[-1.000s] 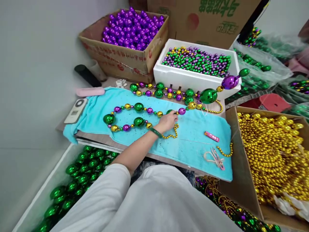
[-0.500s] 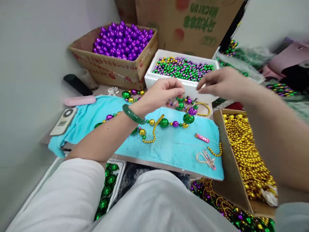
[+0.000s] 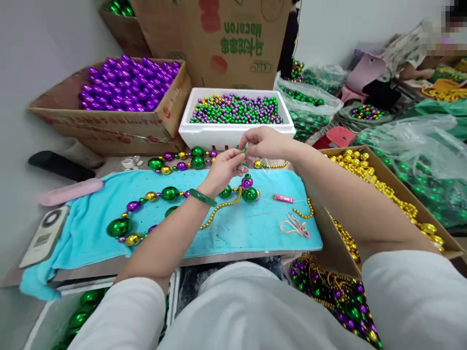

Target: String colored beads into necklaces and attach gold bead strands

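Note:
My left hand (image 3: pixel 226 167), a green bangle (image 3: pixel 203 197) on its wrist, is closed in a pinch on the bead string just above the blue towel. A purple bead (image 3: pixel 247 182) and a large green bead (image 3: pixel 250 194) hang below its fingers. The fingertips of my right hand (image 3: pixel 265 143) meet those of the left, pinched at a small green bead that is mostly hidden. On the towel (image 3: pixel 255 233) lies a necklace of large green, purple and gold beads (image 3: pixel 170 193), with a strand of small gold beads (image 3: pixel 219 208) beside my left wrist.
Behind my hands stands a white foam box (image 3: pixel 237 130) of small mixed beads. Left of it is a carton (image 3: pixel 109 129) of purple beads; to the right, a carton (image 3: pixel 330 233) of gold strands. A pink packet (image 3: pixel 283 198) lies on the towel. Another person's arm shows far right.
My right hand has come left, from beside the foam box to my left fingertips. The view has shifted to the right, and the hanging beads sit closer to the towel.

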### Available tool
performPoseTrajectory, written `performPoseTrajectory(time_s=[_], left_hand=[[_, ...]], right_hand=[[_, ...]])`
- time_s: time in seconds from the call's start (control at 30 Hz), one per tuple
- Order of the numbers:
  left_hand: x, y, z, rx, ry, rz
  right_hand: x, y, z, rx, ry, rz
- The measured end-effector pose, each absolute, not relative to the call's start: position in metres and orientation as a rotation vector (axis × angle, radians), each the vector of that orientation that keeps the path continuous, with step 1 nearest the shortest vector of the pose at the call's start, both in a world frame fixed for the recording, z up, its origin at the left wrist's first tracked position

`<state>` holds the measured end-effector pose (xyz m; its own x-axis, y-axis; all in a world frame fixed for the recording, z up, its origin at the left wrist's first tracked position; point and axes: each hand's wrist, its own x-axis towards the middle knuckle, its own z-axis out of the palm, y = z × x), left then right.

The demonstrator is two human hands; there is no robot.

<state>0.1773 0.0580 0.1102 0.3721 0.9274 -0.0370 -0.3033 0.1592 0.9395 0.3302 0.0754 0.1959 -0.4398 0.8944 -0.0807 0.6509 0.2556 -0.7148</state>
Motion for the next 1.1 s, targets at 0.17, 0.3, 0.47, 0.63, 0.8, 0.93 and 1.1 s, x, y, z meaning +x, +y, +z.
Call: performPoseTrajectory(time_s=[0.17, 0.3, 0.47, 0.63, 0.8, 0.93, 1.1], left_hand=[[0.180, 0.060, 0.107, 1.020, 0.744, 0.826], [0.182, 0.058, 0.106, 1.077, 0.814, 0.803], [0.184, 0.054, 0.108, 1.206, 0.937, 0.768], [0.184, 0.052, 0.103, 1.191, 1.040, 0.743], [0.182, 0.052, 0.093, 1.190, 1.080, 0.740], [0.179, 0.051, 0.088, 1.198, 1.086, 0.721], [0.179, 0.049, 0.086, 1.200, 1.137, 0.725]], right_hand=[[0.338, 0.072, 0.183, -1.478, -2.195, 0.948], [0.345, 0.066, 0.176, -1.486, -2.188, 0.966], [0.376, 0.069, 0.175, -1.661, -2.237, 0.803], [0.423, 0.050, 0.145, -1.909, -2.145, 0.453], [0.435, -0.012, 0.076, -2.343, -2.248, 0.639], [0.439, -0.054, 0.037, -2.431, -2.149, 0.639], [0.458, -0.090, 0.022, -2.517, -1.863, 0.610]])
